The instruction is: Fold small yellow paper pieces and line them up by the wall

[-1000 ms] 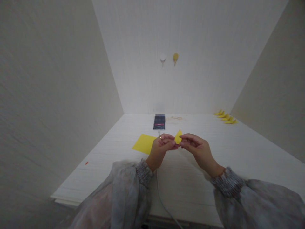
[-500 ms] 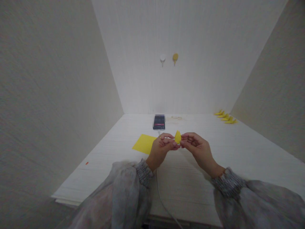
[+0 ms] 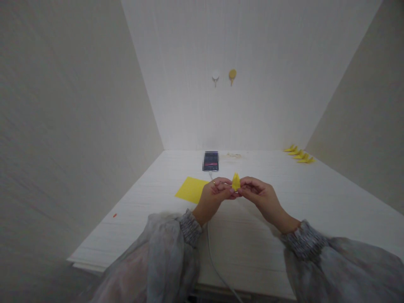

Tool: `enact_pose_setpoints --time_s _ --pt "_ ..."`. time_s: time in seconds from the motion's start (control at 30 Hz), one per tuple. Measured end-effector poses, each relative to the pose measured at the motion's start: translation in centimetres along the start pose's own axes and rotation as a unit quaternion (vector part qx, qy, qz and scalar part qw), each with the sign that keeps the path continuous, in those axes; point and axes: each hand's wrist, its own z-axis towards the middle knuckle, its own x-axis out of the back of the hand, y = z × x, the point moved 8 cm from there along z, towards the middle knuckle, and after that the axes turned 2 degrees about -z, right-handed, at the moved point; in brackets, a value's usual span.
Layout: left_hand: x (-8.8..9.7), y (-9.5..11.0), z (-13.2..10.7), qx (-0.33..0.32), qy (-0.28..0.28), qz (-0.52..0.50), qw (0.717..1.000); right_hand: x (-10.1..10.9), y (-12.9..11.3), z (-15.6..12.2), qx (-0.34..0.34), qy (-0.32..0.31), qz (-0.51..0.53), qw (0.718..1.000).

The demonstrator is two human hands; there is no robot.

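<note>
A pale back wall (image 3: 176,59) rises between a left wall (image 3: 72,105) and a right wall (image 3: 369,105), both greyer. Below them spreads a white, faintly streaked tabletop (image 3: 148,193). Two sheer grey sleeves (image 3: 167,240) with gathered cuffs reach in from the near side, leading to the person's left hand (image 3: 213,198) and right hand (image 3: 261,195), raised over the middle of the table.

A flat yellow paper sheet (image 3: 190,189) lies left of centre, its right part hidden by the left hand. A pale cable (image 3: 214,265) runs from below the left wrist to the table's near edge. Farther back lies a dark smartphone (image 3: 211,161), its screen partly pixelated, with a white plug (image 3: 210,173) at its near end. A slanting row of folded yellow paper shapes (image 3: 299,154) sits at the far right corner.

On the back wall hang a white hook (image 3: 215,77) and a yellow hook (image 3: 232,75), side by side. Between the hands, a small folded yellow piece (image 3: 236,182) points upward, its base pinched by the fingertips of both. An orange scrap (image 3: 115,215) lies near the tabletop's left edge. A thin ring (image 3: 213,182) circles a left finger.
</note>
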Motion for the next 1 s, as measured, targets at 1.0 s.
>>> enact_pose_setpoints --time_s 1.0 --pt "0.3 -0.2 0.1 0.002 0.001 -0.004 1.000 -1.3 -3.7 -0.7 0.235 -0.111 -0.249 0.933"
